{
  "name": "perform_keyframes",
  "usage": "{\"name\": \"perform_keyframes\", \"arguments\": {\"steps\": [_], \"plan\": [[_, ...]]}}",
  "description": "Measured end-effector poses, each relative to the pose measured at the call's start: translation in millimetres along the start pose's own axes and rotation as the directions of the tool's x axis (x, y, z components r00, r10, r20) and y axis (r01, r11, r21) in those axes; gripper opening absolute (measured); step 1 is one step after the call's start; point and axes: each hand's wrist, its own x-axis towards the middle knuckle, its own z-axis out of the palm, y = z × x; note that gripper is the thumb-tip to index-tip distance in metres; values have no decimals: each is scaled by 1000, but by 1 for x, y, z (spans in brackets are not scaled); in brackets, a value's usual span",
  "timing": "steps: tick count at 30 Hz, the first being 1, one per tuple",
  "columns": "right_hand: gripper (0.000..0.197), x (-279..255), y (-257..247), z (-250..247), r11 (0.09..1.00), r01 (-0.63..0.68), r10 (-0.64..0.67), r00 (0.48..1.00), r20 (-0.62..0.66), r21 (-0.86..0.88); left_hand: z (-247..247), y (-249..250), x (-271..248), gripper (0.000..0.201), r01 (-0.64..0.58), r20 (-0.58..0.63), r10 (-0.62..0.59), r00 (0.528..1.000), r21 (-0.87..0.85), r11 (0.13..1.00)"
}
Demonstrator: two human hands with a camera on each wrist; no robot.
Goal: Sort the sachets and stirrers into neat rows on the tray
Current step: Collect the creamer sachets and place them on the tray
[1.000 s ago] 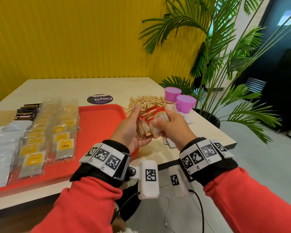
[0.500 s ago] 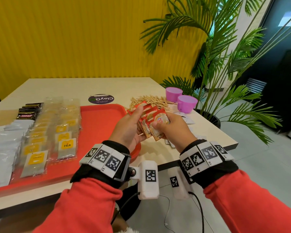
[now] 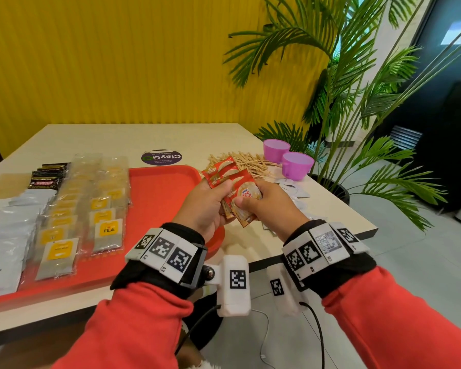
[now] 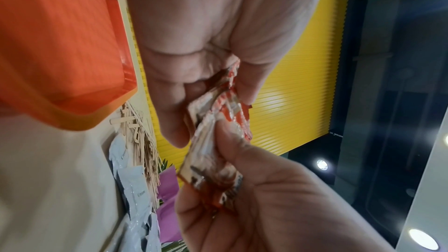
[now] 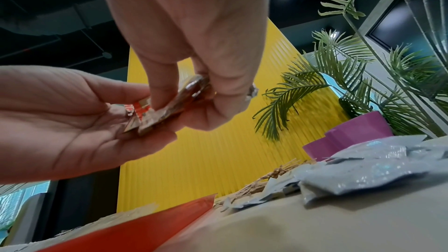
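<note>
Both hands hold a fanned bunch of red creamer sachets (image 3: 230, 182) above the table, just right of the red tray (image 3: 160, 193). My left hand (image 3: 210, 201) grips the bunch from the left, thumb on top. With thumb and fingers, my right hand (image 3: 253, 201) pinches the front sachet. The sachets (image 4: 213, 141) show between both hands in the left wrist view, and again as red sachets (image 5: 155, 114) in the right wrist view. Rows of tea sachets (image 3: 101, 209), white sachets (image 3: 3, 235) and dark sachets (image 3: 47, 177) lie on the tray. Wooden stirrers (image 3: 250, 163) lie in a heap behind the hands.
Two purple cups (image 3: 288, 158) stand at the table's right edge beside a potted palm (image 3: 357, 115). Loose grey sachets (image 3: 293, 190) lie scattered on the table under and right of my right hand. A round sticker (image 3: 161, 157) sits behind the tray. The tray's right half is bare.
The bunch of red sachets has spread into a wider fan and risen slightly. Both hands stay together in about the same place.
</note>
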Motion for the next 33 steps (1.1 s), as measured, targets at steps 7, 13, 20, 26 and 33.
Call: {"name": "perform_keyframes", "arguments": {"steps": [7,13,20,26,33], "plan": [[16,3,-4,3,999,40,-39,999,28,-29,0,4,-1,19,22,1,-21,1000,-65,998],[51,3,-8,8,1000,-10,12,997,75,-18,-2,8,-2,23,32,3,-32,999,-113,993],[64,1,-15,6,1000,-8,9,994,113,-9,-5,13,-3,28,95,47,-89,995,-158,983],[72,2,-23,3,995,6,14,982,187,-102,-8,16,-2,32,104,26,-102,994,-135,985],[68,8,-22,7,998,-44,48,989,140,-36,-5,16,0,25,39,1,-39,999,-102,994]]}}
